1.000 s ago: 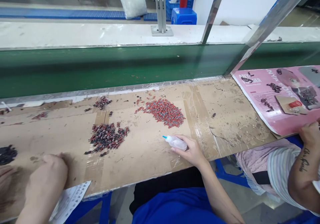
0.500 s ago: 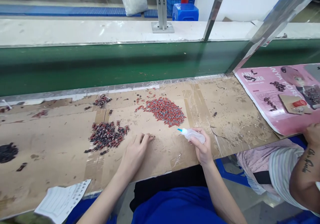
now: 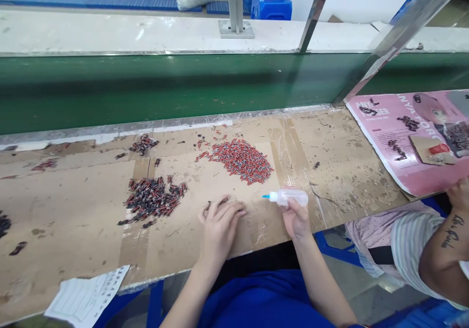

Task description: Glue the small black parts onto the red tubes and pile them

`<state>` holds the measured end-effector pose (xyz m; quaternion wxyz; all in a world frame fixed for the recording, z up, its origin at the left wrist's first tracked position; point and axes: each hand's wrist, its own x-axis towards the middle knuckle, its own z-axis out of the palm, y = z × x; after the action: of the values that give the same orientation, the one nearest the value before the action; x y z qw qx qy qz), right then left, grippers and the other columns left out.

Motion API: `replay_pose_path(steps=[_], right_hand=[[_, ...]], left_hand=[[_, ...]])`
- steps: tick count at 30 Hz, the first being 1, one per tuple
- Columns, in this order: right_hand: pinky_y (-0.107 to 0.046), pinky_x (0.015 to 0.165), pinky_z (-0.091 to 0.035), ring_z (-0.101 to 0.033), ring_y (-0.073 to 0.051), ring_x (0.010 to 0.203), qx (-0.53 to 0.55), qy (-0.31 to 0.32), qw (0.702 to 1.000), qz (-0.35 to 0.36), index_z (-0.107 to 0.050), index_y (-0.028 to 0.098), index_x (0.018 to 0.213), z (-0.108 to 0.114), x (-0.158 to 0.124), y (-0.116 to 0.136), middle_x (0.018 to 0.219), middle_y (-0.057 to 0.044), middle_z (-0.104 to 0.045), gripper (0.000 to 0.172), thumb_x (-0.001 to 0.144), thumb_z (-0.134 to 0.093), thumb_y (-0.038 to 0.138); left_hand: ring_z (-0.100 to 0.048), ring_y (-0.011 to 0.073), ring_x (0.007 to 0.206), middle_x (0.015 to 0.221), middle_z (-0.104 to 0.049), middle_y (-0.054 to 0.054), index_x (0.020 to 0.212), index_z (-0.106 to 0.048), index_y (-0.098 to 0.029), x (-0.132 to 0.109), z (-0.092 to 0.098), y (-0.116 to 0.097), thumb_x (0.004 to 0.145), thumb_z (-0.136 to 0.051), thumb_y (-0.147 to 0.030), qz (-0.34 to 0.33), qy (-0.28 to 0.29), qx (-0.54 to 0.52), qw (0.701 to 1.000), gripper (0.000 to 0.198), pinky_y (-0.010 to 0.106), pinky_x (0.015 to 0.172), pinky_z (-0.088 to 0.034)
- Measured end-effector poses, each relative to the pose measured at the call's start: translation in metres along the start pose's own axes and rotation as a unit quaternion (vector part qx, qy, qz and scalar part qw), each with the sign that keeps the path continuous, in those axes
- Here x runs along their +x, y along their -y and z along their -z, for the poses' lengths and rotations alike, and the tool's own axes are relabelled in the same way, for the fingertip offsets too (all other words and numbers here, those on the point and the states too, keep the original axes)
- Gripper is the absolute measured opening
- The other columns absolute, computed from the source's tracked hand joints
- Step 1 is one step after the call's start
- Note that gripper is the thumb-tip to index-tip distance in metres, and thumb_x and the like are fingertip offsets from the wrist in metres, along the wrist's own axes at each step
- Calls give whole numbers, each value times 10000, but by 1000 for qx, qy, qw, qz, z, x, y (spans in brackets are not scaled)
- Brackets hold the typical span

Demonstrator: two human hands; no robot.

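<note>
A translucent squeeze bottle with a blue nozzle (image 3: 287, 197) lies nearly level in my right hand (image 3: 297, 218), its tip pointing left. My left hand (image 3: 218, 228) rests on the cardboard-covered table (image 3: 91, 230), fingers bent and thumb close to the index finger. Small dark bits show by its fingertips; whatever sits between thumb and finger is too small to make out. Beyond both hands spreads a pile of small red pieces with dark and pale parts (image 3: 244, 162). Left of my left hand is a heap of dark-and-red small pieces (image 3: 154, 198).
A smaller cluster of pieces (image 3: 144, 144) lies farther back. Paper (image 3: 88, 294) hangs over the front left edge. A green panel (image 3: 164, 86) runs along the back. At right, a co-worker's arm (image 3: 445, 250) is beside a pink poster (image 3: 388, 127) with more pieces.
My left hand has shifted right and its fingers have spread somewhat. The squeeze bottle has turned from tilted to nearly level in my right hand. The view has tipped slightly.
</note>
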<state>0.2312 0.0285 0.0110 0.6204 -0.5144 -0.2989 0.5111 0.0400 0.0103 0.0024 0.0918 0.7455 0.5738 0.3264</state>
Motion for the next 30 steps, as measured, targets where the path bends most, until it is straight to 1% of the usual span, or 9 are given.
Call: replay_pose_path(steps=[2, 5, 8, 10, 12, 14, 18, 23, 30], right_hand=[[-271, 495, -461, -579, -161, 572, 1, -20, 1000, 8, -642, 204, 811, 1, 0, 0, 690, -24, -634, 369, 643, -746, 515], [-257, 482, -465, -571, -146, 540, 18, -45, 999, 21, -628, 210, 786, 4, 2, 3, 649, -7, -616, 359, 680, -726, 539], [-244, 453, -437, -537, -129, 504, -5, -36, 999, 35, -621, 208, 794, 6, 2, 5, 629, 2, -595, 346, 724, -693, 540], [-242, 439, -416, -518, -125, 492, -21, -35, 999, 34, -624, 204, 804, 5, 2, 6, 633, -2, -597, 350, 720, -691, 538], [-246, 452, -421, -536, -133, 509, -22, -44, 998, 28, -633, 201, 799, 3, 1, 6, 650, -13, -617, 354, 691, -709, 529], [-259, 492, -452, -583, -156, 559, -27, -50, 998, 22, -644, 201, 785, 0, -1, 6, 689, -28, -656, 342, 660, -732, 506], [-294, 577, -505, -652, -199, 649, -52, -25, 998, 15, -667, 207, 794, -7, -4, 4, 744, -36, -716, 298, 635, -754, 443], [-316, 606, -534, -674, -213, 652, -109, 9, 994, 22, -711, 198, 776, -14, -9, 5, 729, -41, -739, 258, 685, -727, 439], [-294, 545, -530, -661, -202, 583, -182, -2, 981, 62, -701, 197, 684, -30, -18, 5, 644, -38, -723, 222, 729, -708, 415]], left_hand=[[-582, 266, 1174, 965, -768, 39, 936, -688, -277, 0, -6, -8, 954, -470, -238, 10, 15, 8, 1000, 223, 469, 998, -268], [-548, 269, 1219, 992, -761, 57, 967, -676, -270, 0, -11, -13, 971, -414, -228, 18, 21, 1, 1000, 265, 494, 1029, -233], [-543, 299, 1139, 996, -755, 58, 841, -703, -279, -2, -14, -10, 940, -503, -306, 33, -16, 15, 999, 225, 506, 989, -243], [-547, 287, 1016, 894, -754, 54, 786, -722, -286, -4, -15, -6, 911, -563, -336, 40, -42, 24, 998, 209, 494, 957, -257], [-539, 272, 954, 795, -743, 44, 794, -734, -289, -5, -13, -3, 905, -575, -337, 48, -52, 23, 997, 200, 489, 954, -254], [-536, 275, 988, 791, -746, 33, 820, -735, -288, -6, -10, -1, 907, -573, -333, 58, -51, 18, 997, 189, 493, 966, -240], [-530, 285, 1059, 841, -758, 20, 850, -736, -294, -7, -3, 1, 906, -577, -295, 57, -49, 8, 997, 168, 482, 950, -257], [-509, 296, 1104, 901, -747, 43, 792, -751, -310, -9, -2, 6, 900, -572, -310, 62, -66, 0, 996, 209, 497, 947, -297], [-556, 295, 1119, 934, -759, 58, 976, -727, -291, -10, 1, 8, 885, -592, -368, 113, -28, -3, 993, 179, 496, 978, -291]])
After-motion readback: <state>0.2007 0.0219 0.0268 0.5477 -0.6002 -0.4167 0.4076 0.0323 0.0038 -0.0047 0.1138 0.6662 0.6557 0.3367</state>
